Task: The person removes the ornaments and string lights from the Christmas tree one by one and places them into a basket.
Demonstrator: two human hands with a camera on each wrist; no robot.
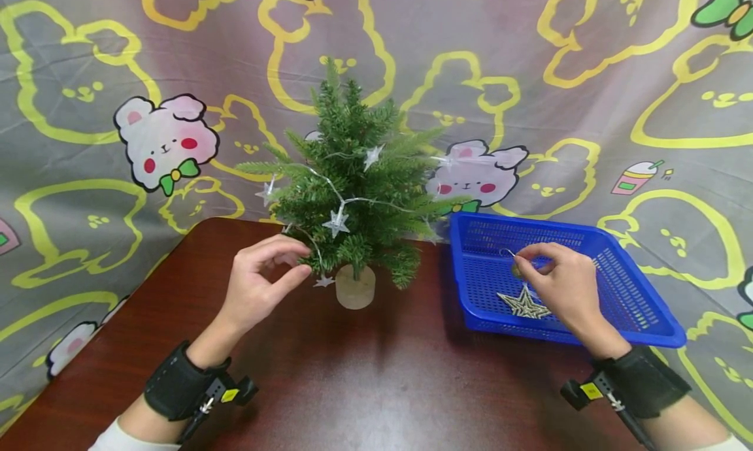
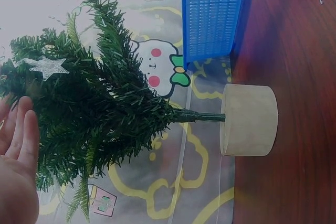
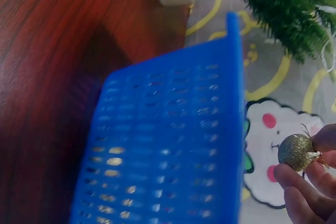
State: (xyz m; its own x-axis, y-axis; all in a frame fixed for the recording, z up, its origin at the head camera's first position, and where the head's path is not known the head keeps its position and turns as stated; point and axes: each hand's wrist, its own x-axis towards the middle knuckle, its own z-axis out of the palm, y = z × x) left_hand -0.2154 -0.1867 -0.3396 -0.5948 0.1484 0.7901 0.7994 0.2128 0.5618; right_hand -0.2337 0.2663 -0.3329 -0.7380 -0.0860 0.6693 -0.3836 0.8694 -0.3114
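A small artificial Christmas tree in a round wooden base stands on the table, strung with clear star lights. My left hand is at its lower left branches, thumb and fingers apart and nothing seen between them. Over the blue basket, my right hand pinches a gold glitter ball ornament by its top, and a thin wire hook sticks out beside the fingertips. Below that hand shows a gold star ornament, partly covered by the hand.
The basket stands right of the tree on the dark wooden table. Gold shapes show through its perforated side in the right wrist view. A patterned cloth with cartoon animals hangs close behind the tree.
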